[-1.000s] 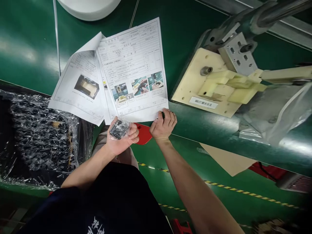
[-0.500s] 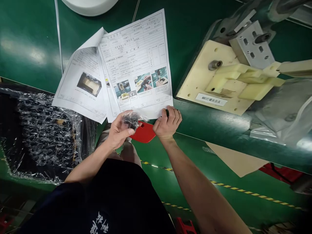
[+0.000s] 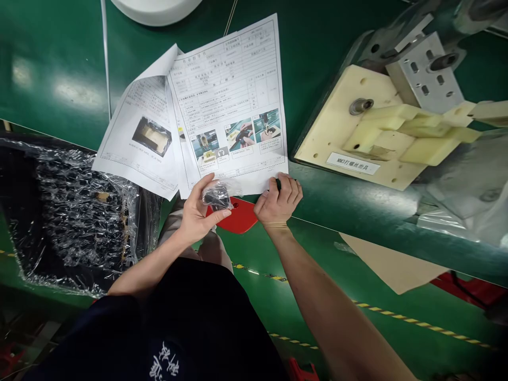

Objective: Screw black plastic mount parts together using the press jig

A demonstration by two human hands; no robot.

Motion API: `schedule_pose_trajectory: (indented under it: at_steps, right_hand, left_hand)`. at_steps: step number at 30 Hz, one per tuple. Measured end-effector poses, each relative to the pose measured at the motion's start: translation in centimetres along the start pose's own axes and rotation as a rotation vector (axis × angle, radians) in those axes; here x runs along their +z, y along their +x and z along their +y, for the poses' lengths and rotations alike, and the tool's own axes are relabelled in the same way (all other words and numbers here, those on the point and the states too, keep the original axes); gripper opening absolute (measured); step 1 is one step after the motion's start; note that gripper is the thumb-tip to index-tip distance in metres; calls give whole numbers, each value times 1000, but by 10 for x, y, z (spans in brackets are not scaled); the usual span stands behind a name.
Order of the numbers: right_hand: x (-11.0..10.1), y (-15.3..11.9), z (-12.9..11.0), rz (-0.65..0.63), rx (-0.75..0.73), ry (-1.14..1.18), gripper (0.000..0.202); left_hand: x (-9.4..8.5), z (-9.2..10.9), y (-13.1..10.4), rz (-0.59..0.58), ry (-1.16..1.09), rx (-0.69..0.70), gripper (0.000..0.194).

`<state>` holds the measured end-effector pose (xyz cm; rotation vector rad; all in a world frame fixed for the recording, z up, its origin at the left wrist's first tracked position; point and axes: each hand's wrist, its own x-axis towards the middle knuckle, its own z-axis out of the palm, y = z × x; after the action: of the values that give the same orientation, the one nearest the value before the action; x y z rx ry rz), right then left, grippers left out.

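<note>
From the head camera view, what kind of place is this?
Probably a factory assembly workshop: a labelled screw fixture, printed sheets with step photos, and yellow-black floor tape show it.

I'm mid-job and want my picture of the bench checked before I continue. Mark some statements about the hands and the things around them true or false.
1. The left hand holds a dark part in clear film. True.
2. The fixture lies to the right of the front sheet. True.
3. The right hand is on the fixture. False: it is at the front sheet's lower right corner.
4. The front sheet's photos run along its top edge. False: they are in its lower half.
5. A white label is on the fixture. True.
</note>
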<state>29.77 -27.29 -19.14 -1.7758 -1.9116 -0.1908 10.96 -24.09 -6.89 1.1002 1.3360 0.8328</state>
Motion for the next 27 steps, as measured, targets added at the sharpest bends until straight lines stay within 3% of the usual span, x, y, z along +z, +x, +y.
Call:
schedule_pose_trajectory:
  at_steps: [5,13,18,27]
  right_hand:
    - [-1,0,0,-16,0,-3,48]
    - [-5,1,1,-41,6,-23,46]
    - [-7,2,1,-33,7,-16,44]
    - [-6,1,1,-45,22,-6,50]
  left_hand:
    - [3,-5,-1,60,-6,100,76]
    - [7,-3,-8,112,-191,-112,53]
    - [4,4,-12,43,-262,-230,46]
    - [0,3,-18,14,-272,-292,44]
